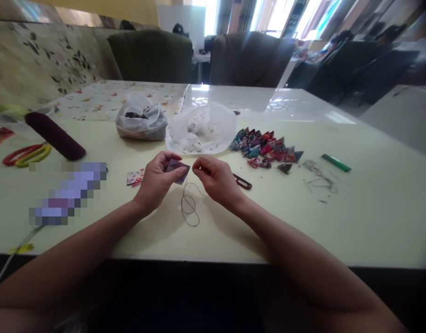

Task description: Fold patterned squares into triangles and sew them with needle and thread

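Note:
My left hand (158, 179) pinches a small folded purple paper piece (177, 169) between thumb and fingers, above the pale table (355, 217). Just to its right, my right hand (217, 178) is closed in a pinch on a thin dark thread (189, 203). The thread hangs down from both hands and loops on the tabletop below them. A small patterned paper square (135, 176) lies just left of my left hand. A small dark red thread snip (243, 181) lies right beside my right hand.
A pile of several folded coloured paper triangles (265, 147) lies right of centre. Two plastic bags (141, 121) (201, 128) stand behind the hands. Red and yellow scissors (27, 154) and a maroon roll (54, 135) lie at left; a green lighter (335, 163) and thread scraps (319, 178) at right.

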The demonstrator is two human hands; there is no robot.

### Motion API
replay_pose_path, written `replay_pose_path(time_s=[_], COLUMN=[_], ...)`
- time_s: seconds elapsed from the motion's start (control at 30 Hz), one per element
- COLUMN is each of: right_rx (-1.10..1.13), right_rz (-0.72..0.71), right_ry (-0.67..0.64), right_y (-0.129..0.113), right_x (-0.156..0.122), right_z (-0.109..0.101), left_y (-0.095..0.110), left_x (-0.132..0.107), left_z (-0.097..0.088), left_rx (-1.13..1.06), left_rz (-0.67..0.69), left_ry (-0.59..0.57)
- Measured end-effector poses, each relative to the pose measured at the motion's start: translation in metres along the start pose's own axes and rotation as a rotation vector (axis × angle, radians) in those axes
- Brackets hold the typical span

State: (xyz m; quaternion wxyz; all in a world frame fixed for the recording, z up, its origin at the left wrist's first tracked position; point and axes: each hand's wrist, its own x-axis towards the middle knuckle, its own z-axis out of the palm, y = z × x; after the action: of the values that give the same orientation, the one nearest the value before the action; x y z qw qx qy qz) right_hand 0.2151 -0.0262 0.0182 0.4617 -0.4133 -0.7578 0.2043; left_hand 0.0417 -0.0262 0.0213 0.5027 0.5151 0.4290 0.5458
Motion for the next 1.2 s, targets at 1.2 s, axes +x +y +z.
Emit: replay_pose_path(time_s=[1.2], right_rx=[0.226], right_rz=[0.118], right_ry=[-0.1], right_y=[0.009], right_x=[0.007], right_z=[-0.008], left_y=[-0.003], left_x=[0.01], left_z=[-0.008], left_rx=[-0.247], left_rz=[-0.272], left_ry=[-0.114])
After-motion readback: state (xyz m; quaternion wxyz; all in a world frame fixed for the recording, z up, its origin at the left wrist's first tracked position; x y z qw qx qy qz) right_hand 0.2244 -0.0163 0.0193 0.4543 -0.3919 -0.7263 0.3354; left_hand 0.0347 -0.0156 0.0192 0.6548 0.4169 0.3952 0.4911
